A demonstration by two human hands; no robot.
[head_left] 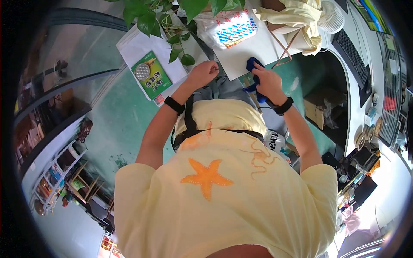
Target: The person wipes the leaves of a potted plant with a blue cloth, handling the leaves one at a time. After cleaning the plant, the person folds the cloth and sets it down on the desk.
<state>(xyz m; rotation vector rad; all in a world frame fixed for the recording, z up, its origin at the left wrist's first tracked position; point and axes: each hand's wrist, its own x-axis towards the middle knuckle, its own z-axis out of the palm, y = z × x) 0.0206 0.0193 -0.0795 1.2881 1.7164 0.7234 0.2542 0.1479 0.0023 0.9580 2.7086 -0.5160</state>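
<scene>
My right hand [267, 81] grips a dark blue cloth [254, 64] at the front edge of the white desk [234, 64]; parts of the cloth stick out above and below the fingers. My left hand [205, 73] is over my lap, its fingers curled together, and what they hold, if anything, is too small to name. Left of that hand, a green packet [158, 81] lies on white papers [137, 43], with a round silver object with dimples [142, 72] on it. Each wrist wears a black band.
A leafy plant [148, 21] hangs over the desk's back left. Behind the hands are a plastic-wrapped package [234, 30], cream fabric [297, 26] with a brown strap, and a white fan [331, 18]. A keyboard [350, 56] lies right, with an open cardboard box [314, 112] below.
</scene>
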